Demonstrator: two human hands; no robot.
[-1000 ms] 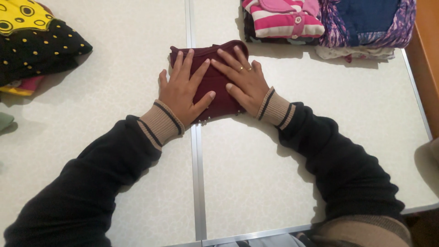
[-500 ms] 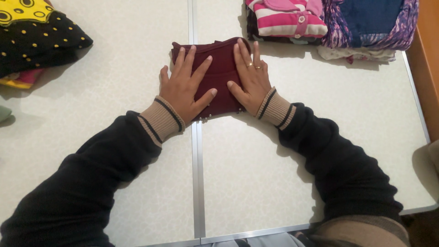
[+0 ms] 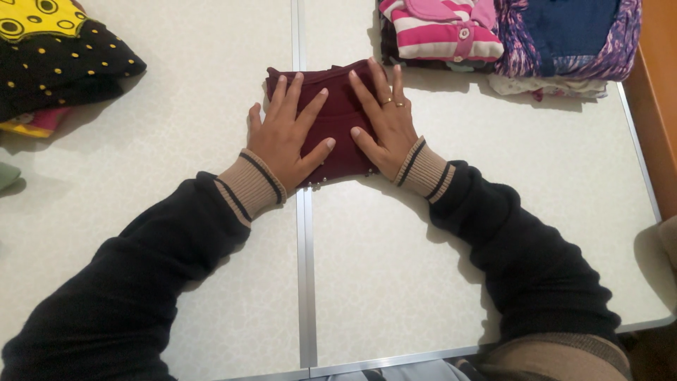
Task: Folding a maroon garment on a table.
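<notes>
On the counter [image 3: 176, 141], across its metal centre seam [image 3: 305, 282], lies a folded maroon garment [image 3: 337, 116]. Left hand [image 3: 285, 141] flat on the garment's left half, fingers spread. Right hand [image 3: 384, 120] flat on its right half, fingers spread, rings visible. Beyond the garment to the right: pink-striped folded top [image 3: 441, 32] beside a blue-purple folded pile [image 3: 568, 35]. Far left of the garment: black dotted cloth [image 3: 60, 70].

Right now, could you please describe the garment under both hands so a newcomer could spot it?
On the pale table, find the metal centre seam. Across its far part lies the folded maroon garment, plain dark red, unlike the striped and patterned piles nearby.
</notes>
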